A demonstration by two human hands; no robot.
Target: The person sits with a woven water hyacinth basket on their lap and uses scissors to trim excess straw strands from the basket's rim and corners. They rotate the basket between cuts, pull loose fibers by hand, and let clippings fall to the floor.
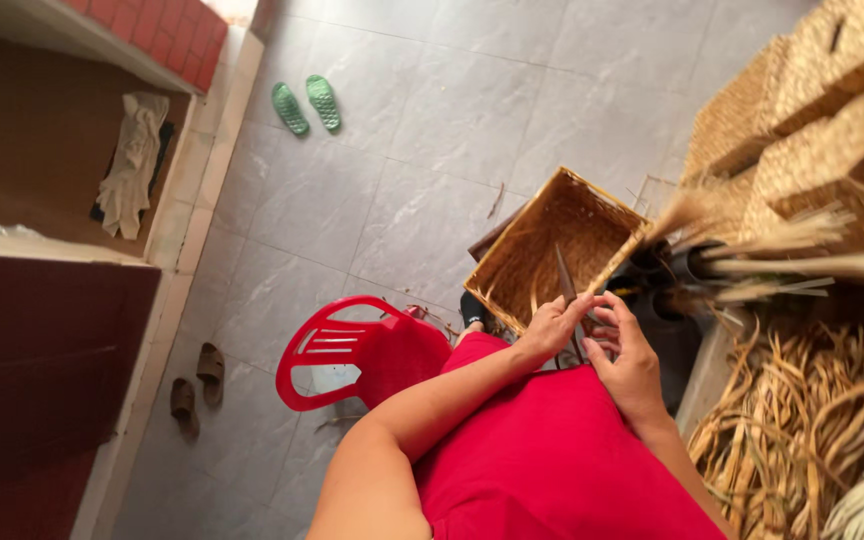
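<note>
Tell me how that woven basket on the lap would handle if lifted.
The woven basket probably feels light, being open, empty and thin-walled. Its square sides look fairly stiff. Loose strands at the rim may snag the hands.

Basket before hands; chair left; fibre pile right.

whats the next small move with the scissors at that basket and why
Probably snip the loose strands along the near rim. The left hand and right hand meet at the scissors, whose blades point into the open woven basket, and stray fibre ends stick up inside that edge. Which strand the blades touch is too small to tell.
</note>
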